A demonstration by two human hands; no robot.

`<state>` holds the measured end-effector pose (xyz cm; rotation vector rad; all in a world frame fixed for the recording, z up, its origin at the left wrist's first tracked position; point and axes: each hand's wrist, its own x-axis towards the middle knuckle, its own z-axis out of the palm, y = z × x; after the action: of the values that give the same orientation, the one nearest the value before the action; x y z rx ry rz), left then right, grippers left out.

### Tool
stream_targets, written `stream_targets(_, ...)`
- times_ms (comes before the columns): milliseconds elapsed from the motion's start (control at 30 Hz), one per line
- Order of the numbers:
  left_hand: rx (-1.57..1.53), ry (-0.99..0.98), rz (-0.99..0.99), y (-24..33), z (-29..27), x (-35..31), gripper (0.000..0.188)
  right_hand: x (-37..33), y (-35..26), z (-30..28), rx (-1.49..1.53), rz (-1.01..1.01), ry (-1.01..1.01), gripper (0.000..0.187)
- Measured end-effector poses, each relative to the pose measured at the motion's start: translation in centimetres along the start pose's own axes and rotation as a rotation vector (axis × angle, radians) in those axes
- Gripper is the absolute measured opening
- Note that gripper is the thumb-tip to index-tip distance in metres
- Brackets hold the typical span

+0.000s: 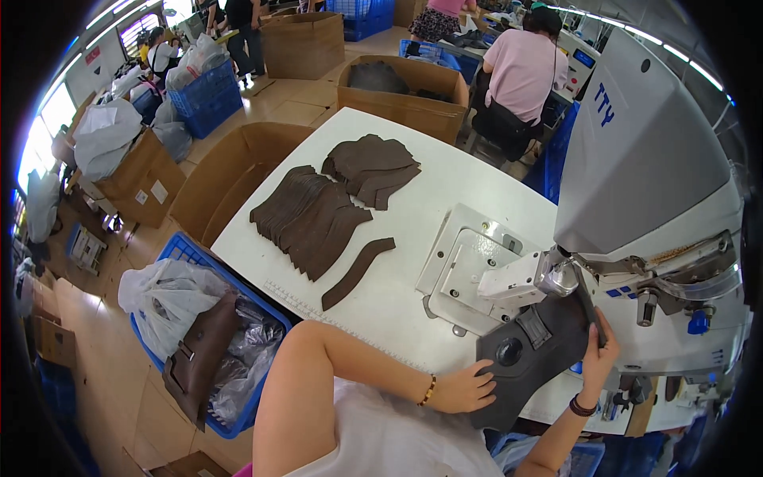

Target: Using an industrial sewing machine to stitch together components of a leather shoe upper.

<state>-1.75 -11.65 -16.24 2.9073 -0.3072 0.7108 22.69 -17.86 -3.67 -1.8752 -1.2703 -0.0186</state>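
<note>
A dark grey leather bag panel [528,381] with a round dark fitting and a rectangular raised piece lies under the head of a grey industrial sewing machine [636,151]. My left hand [467,389] has its curled fingers on the panel's left edge, thumb hidden. Along the right edge, my right hand [600,354] grips the panel close to the machine's needle area. Where the panel meets the machine, the rounded metal head [559,274] covers it. Left of the machine, two stacks of brown leather pieces [306,219] lie fanned on the white table [381,294], beside a single curved brown strip [358,273].
A blue crate [274,318] left of the table holds a brown bag piece [203,358] and clear plastic. Cardboard boxes [238,163] stand beyond the table. Another person [524,71] in pink sits at a machine behind; more people are at the back.
</note>
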Motion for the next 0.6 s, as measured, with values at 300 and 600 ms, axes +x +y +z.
stream_targets(300,-0.597,0.181,-0.527,-3.8,-7.2,6.7,0.025,-3.9,-3.7,-1.6,0.201,-0.164,0.210,0.045)
stream_targets(600,-0.906,0.398,-0.575,-5.7,-9.2,6.5,0.034,-0.9,-6.1,4.3,-0.133,-0.097,0.172,0.030)
